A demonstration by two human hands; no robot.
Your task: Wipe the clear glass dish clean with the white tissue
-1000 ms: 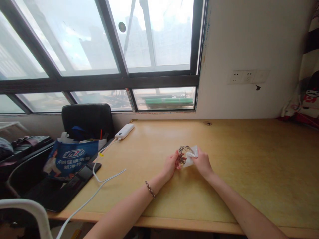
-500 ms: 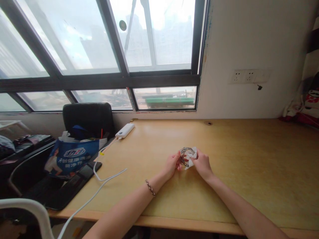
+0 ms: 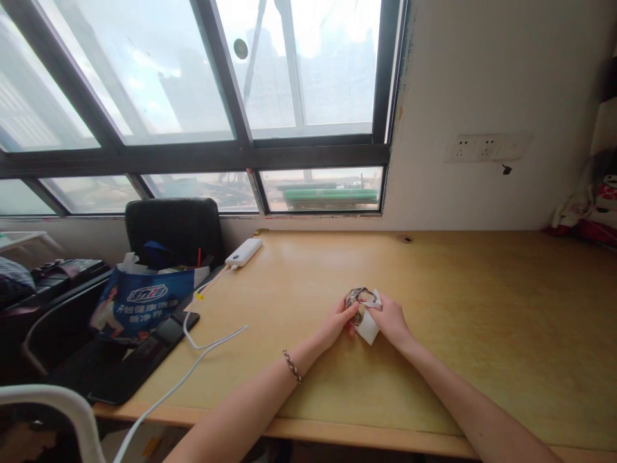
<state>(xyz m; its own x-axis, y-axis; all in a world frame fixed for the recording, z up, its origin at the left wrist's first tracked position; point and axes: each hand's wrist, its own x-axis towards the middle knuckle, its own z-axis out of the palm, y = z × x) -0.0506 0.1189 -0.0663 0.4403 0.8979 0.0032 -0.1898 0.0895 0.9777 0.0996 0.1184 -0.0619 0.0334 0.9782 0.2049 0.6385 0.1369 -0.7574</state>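
My left hand (image 3: 341,316) is closed on the left side of a ring-shaped thing (image 3: 355,296) made of dark and pale shiny strands, perhaps a bangle or a coil. It is held up a little above the table, its opening facing me. A white tissue (image 3: 369,328) is pinched in my right hand (image 3: 389,319) and lies against the ring's right side, its lower corner hanging down. My fingers hide parts of both. A braided bracelet (image 3: 292,366) circles my left wrist.
The wooden table (image 3: 482,334) spans the front. On its left are a white power bank (image 3: 243,253), a white cable (image 3: 193,368) and a black flat panel (image 3: 144,360). A blue shopping bag (image 3: 144,299) rests on a black chair (image 3: 173,225). Wall sockets (image 3: 475,148) are at the back right.
The tissue has spread downward, with more of its corner hanging below my right hand. My left thumb now lies across the ring's front, and the ring is turned slightly.
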